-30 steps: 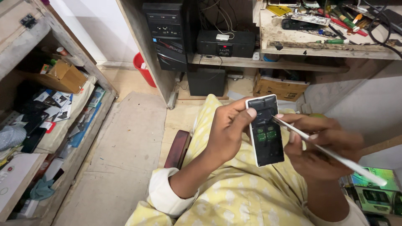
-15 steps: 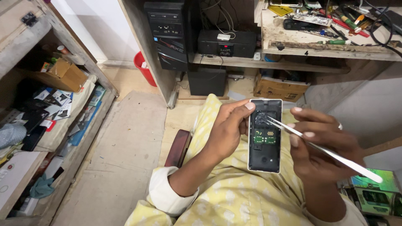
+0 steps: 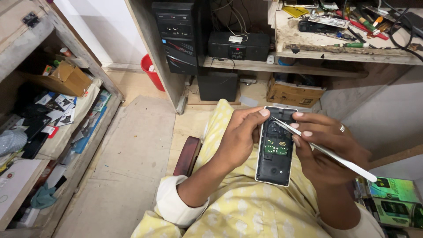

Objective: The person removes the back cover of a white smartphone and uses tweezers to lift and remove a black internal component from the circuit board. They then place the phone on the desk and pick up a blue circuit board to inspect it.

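Over my lap | left hand grips opened phone | right hand pinches tweezers, tip inside | back off, board exposed; I judge reassembly remains

A small electronics repair workshop was shown: a wooden bench was littered with screwdrivers and cables, a computer tower and speaker box were shelved beneath, and boxed phone parts were crammed into side shelves.
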Tool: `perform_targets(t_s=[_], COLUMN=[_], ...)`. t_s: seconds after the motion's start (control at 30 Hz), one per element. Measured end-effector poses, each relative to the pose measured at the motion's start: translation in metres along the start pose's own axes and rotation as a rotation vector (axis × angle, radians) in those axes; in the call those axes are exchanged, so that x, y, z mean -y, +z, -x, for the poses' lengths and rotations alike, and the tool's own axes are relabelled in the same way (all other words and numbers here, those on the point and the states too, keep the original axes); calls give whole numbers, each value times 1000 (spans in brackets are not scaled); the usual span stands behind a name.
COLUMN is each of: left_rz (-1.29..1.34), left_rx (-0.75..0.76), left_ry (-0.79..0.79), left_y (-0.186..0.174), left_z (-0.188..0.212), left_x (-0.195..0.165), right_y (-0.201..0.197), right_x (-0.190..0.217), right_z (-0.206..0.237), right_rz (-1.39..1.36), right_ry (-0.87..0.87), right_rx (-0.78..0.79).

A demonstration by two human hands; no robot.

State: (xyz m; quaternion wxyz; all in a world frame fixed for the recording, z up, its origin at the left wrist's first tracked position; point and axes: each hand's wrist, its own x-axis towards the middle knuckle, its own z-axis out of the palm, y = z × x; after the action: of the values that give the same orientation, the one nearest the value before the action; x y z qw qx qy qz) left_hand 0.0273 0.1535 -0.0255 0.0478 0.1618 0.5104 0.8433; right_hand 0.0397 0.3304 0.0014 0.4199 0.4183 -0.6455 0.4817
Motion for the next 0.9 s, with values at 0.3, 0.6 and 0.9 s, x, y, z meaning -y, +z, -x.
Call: perform_targets(t_s=[0.3, 0.6, 0.9], left_rz=[-6, -30, -1], left_rx=[-3, -16, -8], left_ry=[9, 27, -3], left_y=[2, 4, 0], left_z=[1, 2, -1], left_x=[-2, -5, 3], right_y=[4, 1, -2], right_x=[-1, 1, 0], right_z=[0, 2, -3], right_rz=[-19, -38, -11], right_ry=[5, 55, 25], right_rx=[-30, -19, 18])
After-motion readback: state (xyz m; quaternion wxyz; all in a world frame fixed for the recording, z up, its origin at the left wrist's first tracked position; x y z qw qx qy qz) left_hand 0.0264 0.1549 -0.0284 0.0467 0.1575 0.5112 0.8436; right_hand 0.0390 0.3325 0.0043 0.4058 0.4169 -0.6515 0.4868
